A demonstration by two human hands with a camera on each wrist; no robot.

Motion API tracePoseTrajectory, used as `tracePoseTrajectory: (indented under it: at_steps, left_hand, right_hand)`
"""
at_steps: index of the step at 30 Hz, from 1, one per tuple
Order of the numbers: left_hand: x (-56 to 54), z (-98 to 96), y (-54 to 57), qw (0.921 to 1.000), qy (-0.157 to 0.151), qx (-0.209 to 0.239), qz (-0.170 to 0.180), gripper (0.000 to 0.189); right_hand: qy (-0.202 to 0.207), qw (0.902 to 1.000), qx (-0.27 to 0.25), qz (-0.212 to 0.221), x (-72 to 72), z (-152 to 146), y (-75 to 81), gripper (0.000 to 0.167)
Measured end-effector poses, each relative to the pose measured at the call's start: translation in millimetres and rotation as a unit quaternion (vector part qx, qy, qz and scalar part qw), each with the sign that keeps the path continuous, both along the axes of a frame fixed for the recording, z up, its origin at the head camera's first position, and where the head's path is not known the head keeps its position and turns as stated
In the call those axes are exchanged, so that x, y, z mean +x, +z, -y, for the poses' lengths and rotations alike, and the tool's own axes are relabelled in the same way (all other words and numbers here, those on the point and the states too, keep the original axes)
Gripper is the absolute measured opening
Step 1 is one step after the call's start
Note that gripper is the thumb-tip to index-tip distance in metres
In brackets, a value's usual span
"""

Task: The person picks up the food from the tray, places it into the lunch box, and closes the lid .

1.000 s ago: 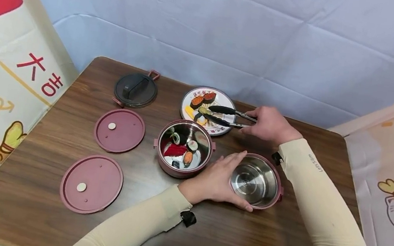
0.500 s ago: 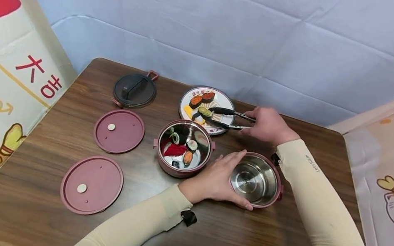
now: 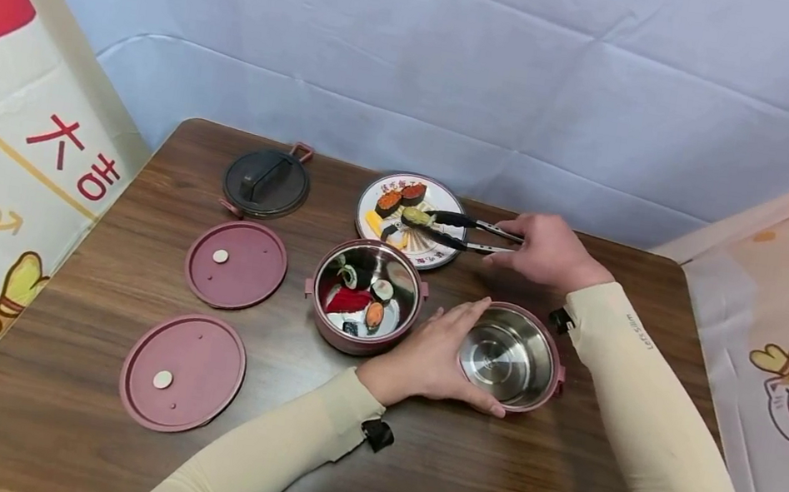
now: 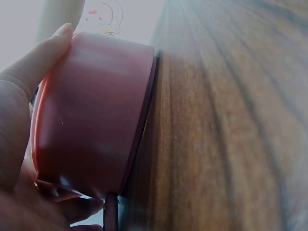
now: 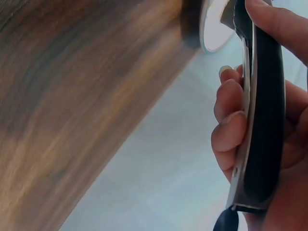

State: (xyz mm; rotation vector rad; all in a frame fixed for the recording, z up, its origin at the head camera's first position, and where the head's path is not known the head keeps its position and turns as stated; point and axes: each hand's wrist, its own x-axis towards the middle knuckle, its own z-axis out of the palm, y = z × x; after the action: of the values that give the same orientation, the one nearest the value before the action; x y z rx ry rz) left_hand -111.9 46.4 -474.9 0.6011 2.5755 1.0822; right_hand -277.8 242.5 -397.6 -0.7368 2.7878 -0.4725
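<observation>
My right hand point(image 3: 553, 251) grips a pair of black-and-metal tongs point(image 3: 477, 224); the right wrist view shows fingers and thumb round the tongs' handle point(image 5: 264, 110). Between the tong tips is a greenish sushi piece point(image 3: 417, 216), over a white dark-rimmed plate point(image 3: 441, 259). Whether that piece touches the plate I cannot tell. Two orange-topped sushi pieces point(image 3: 401, 198) and a yellow piece point(image 3: 373, 222) lie on the plate. My left hand point(image 3: 435, 361) holds the side of an empty pink steel-lined pot point(image 3: 549, 385), thumb and fingers spread round its wall point(image 4: 91, 115).
Left of that hand stands a second pink pot point(image 3: 350, 345) with several food pieces inside. Two pink lids point(image 3: 237, 262) lie at the table's left, with a dark lidded pan point(image 3: 267, 182) behind them. A pale cloth backdrop point(image 3: 363, 40) rises behind the wooden table point(image 3: 74, 369).
The tong tips have closed in on the greenish sushi piece, which has shifted slightly away from the pale piece beside it. The left hand and its pot have stayed in place.
</observation>
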Motion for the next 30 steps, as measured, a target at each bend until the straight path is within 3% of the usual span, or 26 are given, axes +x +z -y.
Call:
tracePoseTrajectory:
  at_steps: [10,30]
  left_hand:
    - [1.2,-0.5,1.4,1.0,0.005,-0.003,0.006,0.151]
    - [0.8,-0.1,-0.7,0.9999,0.008,0.008,0.008,0.152]
  right_hand:
    - [-0.045,0.9985,-0.014,0.026,13.5,-28.1,29.4,0.078]
    - [-0.081,0.9963,-0.021,0.02,41.0,-64.3,46.9,0.077]
